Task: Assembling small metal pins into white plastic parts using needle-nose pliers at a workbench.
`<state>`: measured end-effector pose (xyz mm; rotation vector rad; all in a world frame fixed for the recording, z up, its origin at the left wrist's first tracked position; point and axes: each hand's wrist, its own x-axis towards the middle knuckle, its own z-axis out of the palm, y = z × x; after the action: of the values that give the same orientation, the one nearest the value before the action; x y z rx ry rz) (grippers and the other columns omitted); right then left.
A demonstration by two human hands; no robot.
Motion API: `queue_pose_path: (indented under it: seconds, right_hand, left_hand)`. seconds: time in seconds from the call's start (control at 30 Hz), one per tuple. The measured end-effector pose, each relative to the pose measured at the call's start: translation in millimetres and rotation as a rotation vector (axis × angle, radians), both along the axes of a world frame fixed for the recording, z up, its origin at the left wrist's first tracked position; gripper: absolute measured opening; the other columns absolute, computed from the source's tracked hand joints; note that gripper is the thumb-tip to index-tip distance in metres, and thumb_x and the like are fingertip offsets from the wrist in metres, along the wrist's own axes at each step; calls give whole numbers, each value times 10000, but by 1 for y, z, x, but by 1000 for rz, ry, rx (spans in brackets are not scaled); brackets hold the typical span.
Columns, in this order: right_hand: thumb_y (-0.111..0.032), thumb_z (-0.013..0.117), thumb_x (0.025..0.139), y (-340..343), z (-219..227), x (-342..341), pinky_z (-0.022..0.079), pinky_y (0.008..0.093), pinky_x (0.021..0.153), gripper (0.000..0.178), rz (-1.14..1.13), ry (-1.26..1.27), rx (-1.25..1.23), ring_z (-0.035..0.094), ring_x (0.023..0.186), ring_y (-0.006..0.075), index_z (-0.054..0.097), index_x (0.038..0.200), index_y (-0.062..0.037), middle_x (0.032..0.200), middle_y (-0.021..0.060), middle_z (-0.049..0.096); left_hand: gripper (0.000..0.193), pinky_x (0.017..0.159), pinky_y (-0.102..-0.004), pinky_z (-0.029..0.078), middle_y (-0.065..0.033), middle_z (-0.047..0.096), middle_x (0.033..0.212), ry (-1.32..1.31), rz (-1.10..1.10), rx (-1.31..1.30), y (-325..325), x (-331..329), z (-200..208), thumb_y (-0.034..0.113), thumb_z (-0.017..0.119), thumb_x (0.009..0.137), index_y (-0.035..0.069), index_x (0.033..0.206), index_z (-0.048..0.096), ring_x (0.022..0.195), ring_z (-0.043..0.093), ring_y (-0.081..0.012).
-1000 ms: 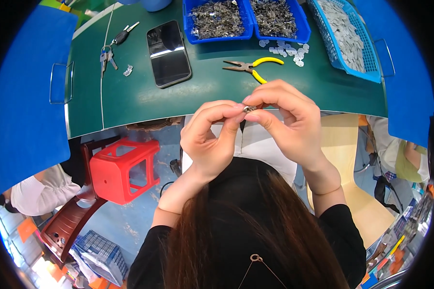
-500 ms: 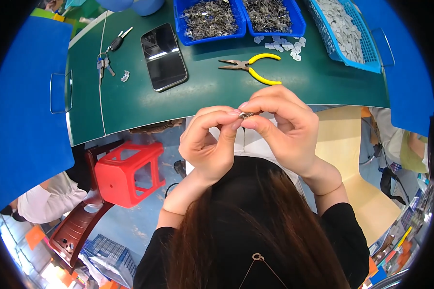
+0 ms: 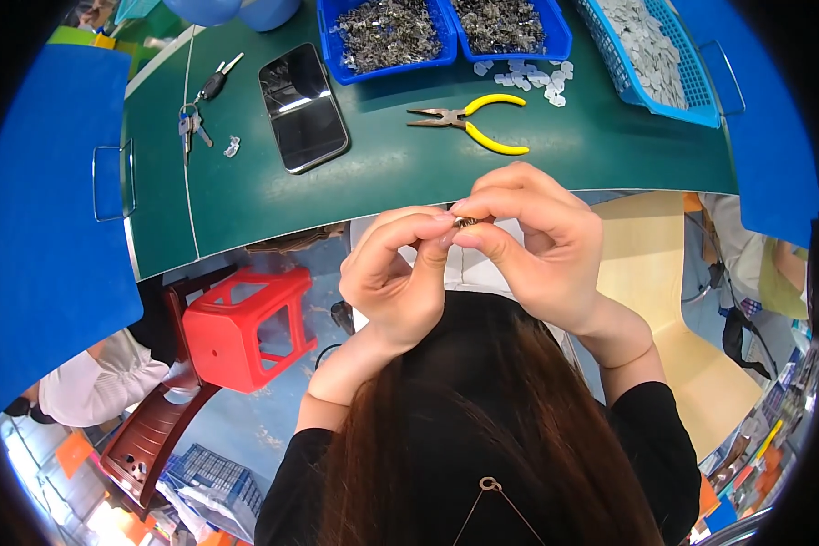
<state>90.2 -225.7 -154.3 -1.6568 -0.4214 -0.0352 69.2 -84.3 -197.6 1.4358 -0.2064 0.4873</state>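
My left hand [image 3: 394,268] and my right hand [image 3: 541,241] meet just in front of the near edge of the green table [image 3: 246,214]. Between their fingertips is a small shiny metal part [image 3: 464,221], mostly covered by the fingers. Thumb and forefinger of each hand pinch it from opposite sides. Beyond the hands on the table lie needle-nose pliers [image 3: 479,119] with yellow handles, jaws pointing left. Two blue bins, the left bin [image 3: 396,71] and the right bin [image 3: 519,55], hold heaps of small metal parts.
A dark phone [image 3: 305,109], a bunch of keys [image 3: 194,123] and a small clear piece [image 3: 232,146] lie at left. Loose pale pieces [image 3: 555,86] lie near a light-blue basket [image 3: 701,109] full of similar ones. A red stool [image 3: 223,341] stands below left, a pale chair [image 3: 651,246] at right.
The small metal part has turned slightly between the fingertips. Both hands stay pinched in nearly the same place, while the whole view has shifted a little.
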Motion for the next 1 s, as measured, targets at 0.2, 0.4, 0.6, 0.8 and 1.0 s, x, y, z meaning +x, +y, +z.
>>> queue_pose_path:
  seconds: [0.2,0.4,0.6,0.8,1.0]
  right_hand:
    - [45,676,715,10,-8,-2,447,242,608,136,-130,-17,79,561,684,134,668,845,5,828,83,615]
    - [60,646,781,3,-7,-5,468,265,745,150,-52,62,43,560,850,166,617,927,72,934,106,562]
    - [47,644,793,7,-9,-4,466,260,743,135,-82,146,158,560,840,149,623,925,66,934,95,569]
    - [52,650,784,8,-16,-2,469,257,727,131,-112,173,155,565,834,143,635,913,60,913,89,584]
    - [58,692,731,-1,-13,1,482,256,659,161,-157,116,89,590,767,152,666,890,54,865,96,609]
  left_hand:
    - [106,650,-220,485,-115,641,881,68,-2,-46,-4,-3,-3,-66,642,803,-30,901,624,737,603,-128]
    - [117,675,-230,499,-119,636,910,35,-6,-115,-10,-1,-9,-67,632,811,-32,921,619,768,610,-138]
    - [113,698,-232,500,-118,635,914,49,-12,-142,-12,0,-10,-64,623,821,-31,929,622,784,607,-134]
    - [117,714,-233,498,-109,636,917,96,-14,-93,-10,1,-16,-56,614,831,-29,944,624,794,606,-134]
    - [136,778,-241,495,-103,644,927,357,-225,-382,1,5,3,-36,629,825,-45,961,637,849,617,-145]
